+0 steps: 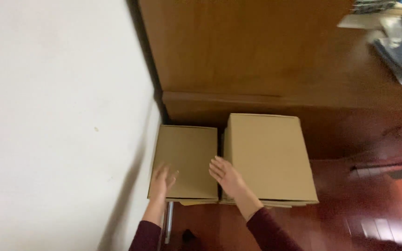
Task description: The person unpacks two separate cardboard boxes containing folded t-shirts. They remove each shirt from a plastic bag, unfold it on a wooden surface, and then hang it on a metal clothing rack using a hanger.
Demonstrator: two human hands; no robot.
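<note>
My left hand (163, 179) lies flat, fingers spread, on the smaller plain brown cardboard box (184, 160) beside the white wall (56, 125); right hand (226, 175), fingers loosely open, rests across the seam onto the larger brown cardboard box (268, 155); step judged: squaring the boxes; next needs a firm grip on both edges

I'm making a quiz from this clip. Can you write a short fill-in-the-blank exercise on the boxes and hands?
1. The two cardboard boxes stand ____ by side.
2. The left hand rests on the ____ box.
3. The right hand lies on the ____ box.
4. The smaller box stands next to a ____ wall.

Missing words: side; smaller; larger; white
</note>
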